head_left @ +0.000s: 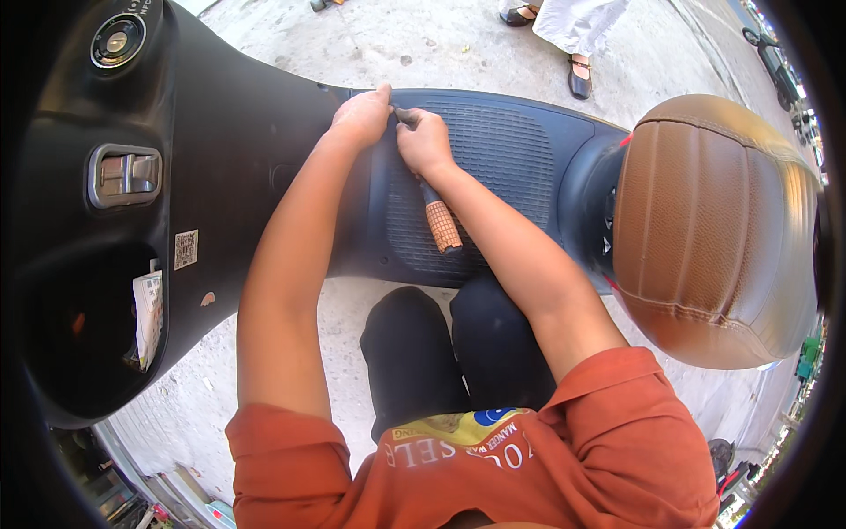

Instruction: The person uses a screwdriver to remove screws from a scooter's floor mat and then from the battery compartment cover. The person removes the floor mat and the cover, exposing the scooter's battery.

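A scooter's dark ribbed footboard (511, 159) lies in front of me. Near its far left corner my two hands almost meet. My right hand (425, 141) is closed round a tool with a dark shaft and an orange checkered handle (442, 227). The handle slants down toward me over the ribs; the tool's kind cannot be told, as my fingers cover its upper part. A dark tip pokes out by my right thumb. Just left, my left hand (361, 116) is closed at the footboard's edge, its thumb beside that tip. What its fingers hold is hidden.
On the right rises the brown padded seat (705, 220). The black front panel (220, 159) stands left, with a metal hook (128, 175), a round lock (118, 41) and a pocket holding papers (148, 317). Beyond the scooter a person in white trousers (577, 22) stands on concrete.
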`<control>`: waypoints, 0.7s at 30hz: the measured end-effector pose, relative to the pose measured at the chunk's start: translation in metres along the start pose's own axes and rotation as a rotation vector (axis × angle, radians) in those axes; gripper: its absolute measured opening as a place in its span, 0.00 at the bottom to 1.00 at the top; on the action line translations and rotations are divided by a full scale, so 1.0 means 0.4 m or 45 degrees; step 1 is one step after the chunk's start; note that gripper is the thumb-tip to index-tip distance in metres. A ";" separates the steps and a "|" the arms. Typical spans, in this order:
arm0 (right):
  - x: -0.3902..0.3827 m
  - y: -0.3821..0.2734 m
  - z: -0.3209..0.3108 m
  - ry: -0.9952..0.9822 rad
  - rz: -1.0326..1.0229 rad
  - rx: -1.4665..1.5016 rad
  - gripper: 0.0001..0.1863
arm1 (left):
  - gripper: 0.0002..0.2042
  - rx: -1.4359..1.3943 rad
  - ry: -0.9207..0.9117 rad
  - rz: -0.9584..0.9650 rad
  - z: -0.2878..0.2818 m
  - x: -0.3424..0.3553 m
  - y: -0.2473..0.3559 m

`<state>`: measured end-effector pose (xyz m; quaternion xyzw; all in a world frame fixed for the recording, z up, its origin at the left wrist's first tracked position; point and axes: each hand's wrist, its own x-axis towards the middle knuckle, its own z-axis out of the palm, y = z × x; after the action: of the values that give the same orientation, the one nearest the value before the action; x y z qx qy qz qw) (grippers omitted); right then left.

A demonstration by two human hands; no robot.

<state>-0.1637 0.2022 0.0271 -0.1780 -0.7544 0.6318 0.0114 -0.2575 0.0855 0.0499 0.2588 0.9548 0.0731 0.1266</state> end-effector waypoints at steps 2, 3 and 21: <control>0.004 0.010 0.011 0.031 -0.045 0.016 0.19 | 0.15 -0.027 0.068 -0.030 0.005 0.003 0.000; 0.005 0.010 0.010 0.049 -0.065 0.023 0.18 | 0.13 -0.044 0.093 -0.065 -0.007 -0.005 0.013; 0.074 0.002 0.006 0.038 -0.025 0.234 0.17 | 0.10 -0.094 0.407 -0.024 0.011 -0.049 0.010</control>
<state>-0.1916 0.2083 0.0196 -0.1781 -0.6948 0.6953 0.0453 -0.2382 0.0793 0.0504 0.2302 0.9618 0.1472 -0.0169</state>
